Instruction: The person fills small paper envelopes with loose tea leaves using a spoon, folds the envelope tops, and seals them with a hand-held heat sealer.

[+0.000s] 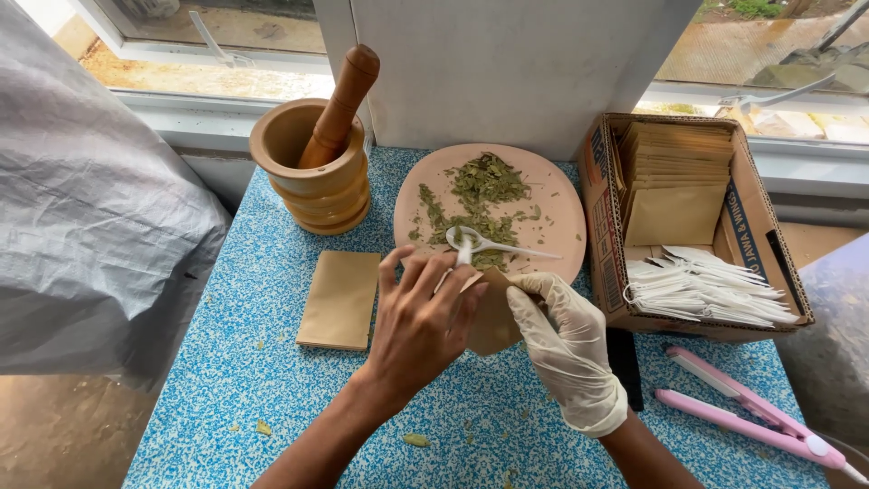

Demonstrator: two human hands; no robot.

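Note:
My bare left hand (419, 317) holds a small white plastic spoon (471, 243) by its handle, bowl up at the edge of a round pinkish plate (552, 195) strewn with dried green leaves (480, 195). My right hand (566, 340), in a white glove, grips a small brown paper pouch (491, 319) held between both hands. A second white spoon (516, 248) lies on the plate beside the leaves.
A wooden mortar (312, 172) with its pestle (339, 104) stands at the back left. A stack of brown pouches (341, 299) lies left of my hands. The cardboard box (605, 244) at right holds pouches and white spoons. A pink sealing tool (751, 417) lies at front right.

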